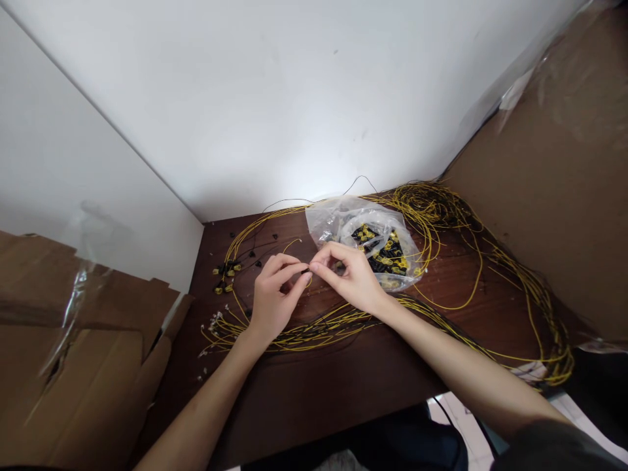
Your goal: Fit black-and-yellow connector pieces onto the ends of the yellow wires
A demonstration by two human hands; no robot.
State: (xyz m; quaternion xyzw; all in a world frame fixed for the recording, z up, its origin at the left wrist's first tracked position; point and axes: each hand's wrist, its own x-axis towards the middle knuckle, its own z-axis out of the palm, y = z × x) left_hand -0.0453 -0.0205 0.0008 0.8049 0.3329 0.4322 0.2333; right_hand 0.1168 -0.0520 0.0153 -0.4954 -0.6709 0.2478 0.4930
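My left hand and my right hand meet fingertip to fingertip above the brown table. Both pinch a small black piece between thumb and forefinger; its details are too small to tell. A yellow wire end shows close to the fingers. Behind my right hand lies a clear plastic bag holding black and yellow connectors. Long yellow and black wires run across the table in front of the bag, passing below my hands.
More wires are coiled at the back right. Several black and yellow connectors and white wire ends lie at the left. Cardboard stands left of the table, a brown panel right, a white wall behind.
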